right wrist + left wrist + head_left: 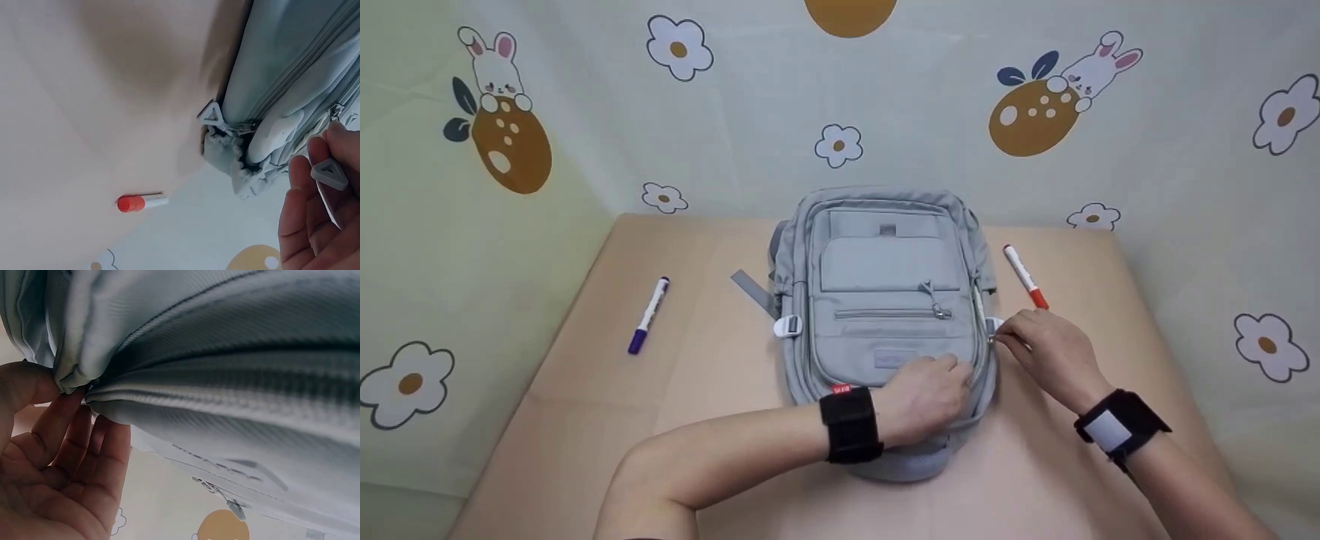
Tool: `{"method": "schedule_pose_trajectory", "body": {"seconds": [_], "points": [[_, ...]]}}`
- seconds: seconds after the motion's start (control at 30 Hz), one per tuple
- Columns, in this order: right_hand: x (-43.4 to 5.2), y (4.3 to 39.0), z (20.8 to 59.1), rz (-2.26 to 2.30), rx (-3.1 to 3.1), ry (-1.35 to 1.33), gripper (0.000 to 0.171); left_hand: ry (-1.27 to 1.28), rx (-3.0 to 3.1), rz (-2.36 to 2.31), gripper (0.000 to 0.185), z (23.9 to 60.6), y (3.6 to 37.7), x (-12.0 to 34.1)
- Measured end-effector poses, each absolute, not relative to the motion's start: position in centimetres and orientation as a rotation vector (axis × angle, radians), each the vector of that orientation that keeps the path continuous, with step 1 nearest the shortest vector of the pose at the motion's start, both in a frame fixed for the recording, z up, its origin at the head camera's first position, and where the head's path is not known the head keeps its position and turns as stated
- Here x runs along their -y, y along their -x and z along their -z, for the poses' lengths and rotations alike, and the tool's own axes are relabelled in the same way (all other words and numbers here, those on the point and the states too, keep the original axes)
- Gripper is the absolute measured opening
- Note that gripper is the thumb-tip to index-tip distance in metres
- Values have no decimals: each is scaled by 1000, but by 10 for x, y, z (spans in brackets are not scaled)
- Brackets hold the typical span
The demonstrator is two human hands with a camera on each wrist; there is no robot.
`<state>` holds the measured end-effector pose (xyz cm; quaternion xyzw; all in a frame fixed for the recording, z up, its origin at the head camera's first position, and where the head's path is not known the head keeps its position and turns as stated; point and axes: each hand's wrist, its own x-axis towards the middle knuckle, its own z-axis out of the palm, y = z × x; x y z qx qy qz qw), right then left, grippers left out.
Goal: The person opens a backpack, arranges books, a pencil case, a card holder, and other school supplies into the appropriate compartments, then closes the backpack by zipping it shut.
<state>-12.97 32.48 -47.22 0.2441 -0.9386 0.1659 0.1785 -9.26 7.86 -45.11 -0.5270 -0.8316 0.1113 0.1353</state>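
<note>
A grey backpack lies front side up on the table. Low on its right side, my left hand pinches the bag's fabric edge between thumb and fingers; the left wrist view shows this fold close up beside a zipper seam. Further up the same side, my right hand pinches a zipper slider. Its grey triangular pull tab hangs across the fingers in the right wrist view. Part of the bag's lower front is hidden behind my left hand and wrist.
A marker with a purple cap lies left of the bag. Beyond my right hand lies a red-capped marker. The tan table meets a patterned cloth backdrop behind and at the sides. A strap sticks out leftward.
</note>
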Motion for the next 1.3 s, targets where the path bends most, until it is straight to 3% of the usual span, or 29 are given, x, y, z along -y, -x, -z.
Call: {"method": "schedule_pose_trajectory", "body": {"seconds": [0.57,0.87,1.3], "points": [[-322,182,473,-481,2679,-545,4,1492,2433,-261,12,456,92,-77],[-318,207,465,-479,2714,-477,6,1512,2478,-266,13,456,92,-78],[-315,217,470,-499,2758,-415,8,1501,2491,-236,12,457,92,-77]]}}
